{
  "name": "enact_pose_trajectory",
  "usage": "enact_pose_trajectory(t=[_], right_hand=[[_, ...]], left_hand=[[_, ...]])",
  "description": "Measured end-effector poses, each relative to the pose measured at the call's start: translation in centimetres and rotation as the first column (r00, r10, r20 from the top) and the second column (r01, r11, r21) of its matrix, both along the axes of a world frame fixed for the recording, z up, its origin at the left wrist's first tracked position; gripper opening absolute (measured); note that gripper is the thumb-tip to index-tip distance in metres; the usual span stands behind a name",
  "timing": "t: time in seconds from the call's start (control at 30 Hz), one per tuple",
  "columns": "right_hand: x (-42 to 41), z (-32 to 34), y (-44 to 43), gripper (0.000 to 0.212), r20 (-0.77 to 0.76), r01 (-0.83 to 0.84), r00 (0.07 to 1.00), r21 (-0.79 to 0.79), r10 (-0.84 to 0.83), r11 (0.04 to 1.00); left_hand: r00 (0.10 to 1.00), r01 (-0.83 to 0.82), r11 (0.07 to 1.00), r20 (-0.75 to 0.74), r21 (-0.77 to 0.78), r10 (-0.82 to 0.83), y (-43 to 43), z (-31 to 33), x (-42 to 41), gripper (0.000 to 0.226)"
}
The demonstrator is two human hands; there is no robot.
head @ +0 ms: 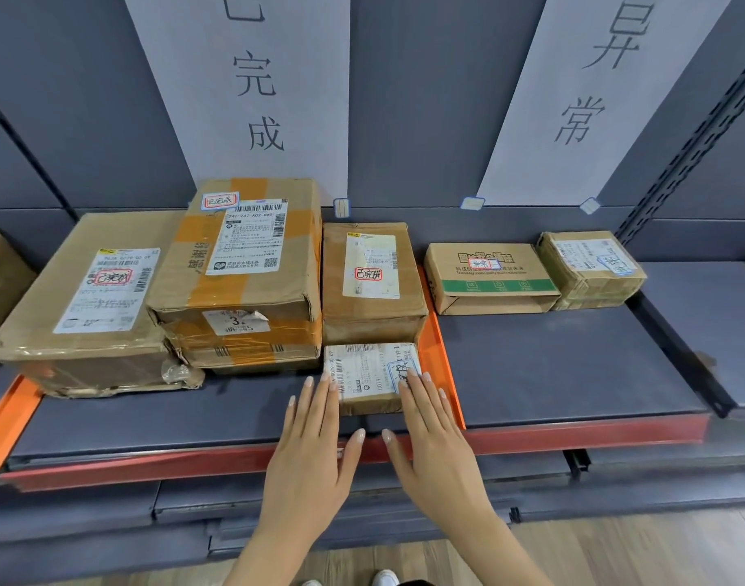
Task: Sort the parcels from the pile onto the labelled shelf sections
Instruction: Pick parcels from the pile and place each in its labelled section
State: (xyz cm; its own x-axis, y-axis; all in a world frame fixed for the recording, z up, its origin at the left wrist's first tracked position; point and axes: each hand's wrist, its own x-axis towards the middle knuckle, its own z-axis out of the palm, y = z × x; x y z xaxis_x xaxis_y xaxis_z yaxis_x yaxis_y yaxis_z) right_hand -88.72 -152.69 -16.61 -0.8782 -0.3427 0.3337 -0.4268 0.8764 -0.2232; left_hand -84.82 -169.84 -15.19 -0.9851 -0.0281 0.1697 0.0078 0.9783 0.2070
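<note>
The small parcel (368, 372) sits near the front edge of the shelf (552, 374), touching the orange divider (436, 351). The left hand (316, 441) and right hand (434, 441) touch its sides, fingers straight and slightly apart.

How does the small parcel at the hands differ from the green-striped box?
The small brown cardboard parcel lies left of the orange divider, at the front; the green-striped cardboard box lies right of it, at the back. The left hand and right hand touch the parcel; the box is untouched. Both lie flat.
</note>
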Motion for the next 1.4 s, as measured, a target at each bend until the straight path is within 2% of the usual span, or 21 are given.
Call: enact_pose_trajectory(t=[0.27,0.47,0.63,0.77,1.07,1.27,1.4], right_hand=[[-0.2,0.0,0.2,0.07,0.042,-0.013,0.999,-0.012,0.013,1.0],[-0.1,2.0,1.6,0.063,0.051,0.006,0.999,-0.188,0.003,0.982],[0.0,4.5,3.6,0.059,-0.013,0.13,0.991,-0.17,-0.134,0.977],[0.7,6.2,5.7,0.06,-0.044,0.266,0.96,-0.177,-0.277,0.948],[5.0,9.9,11.7,0.056,-0.132,0.552,0.804,-0.199,-0.58,0.81],[6.5,10.4,17.3,0.057,-0.148,0.624,0.743,-0.2,-0.653,0.755],[7.2,10.6,22.0,0.057,-0.153,0.637,0.73,-0.202,-0.667,0.744]], left_hand=[[0.999,-0.028,0.998,-0.038,-0.056,0.026,0.3,0.1,-0.1,0.069],[0.992,0.041,0.999,-0.121,-0.032,-0.045,0.5,2.8,-0.3,0.066],[0.942,0.226,0.974,-0.256,0.013,-0.215,1.3,6.4,-1.5,0.058],[0.907,0.341,0.938,-0.284,0.057,-0.312,2.4,8.9,-3.8,0.056],[0.783,0.587,0.808,-0.289,0.047,-0.551,8.6,11.2,-7.4,0.055],[0.713,0.66,0.751,-0.33,0.018,-0.619,14.3,11.7,-7.4,0.055],[0.708,0.666,0.746,-0.314,0.003,-0.632,19.2,12.0,-6.8,0.057]])
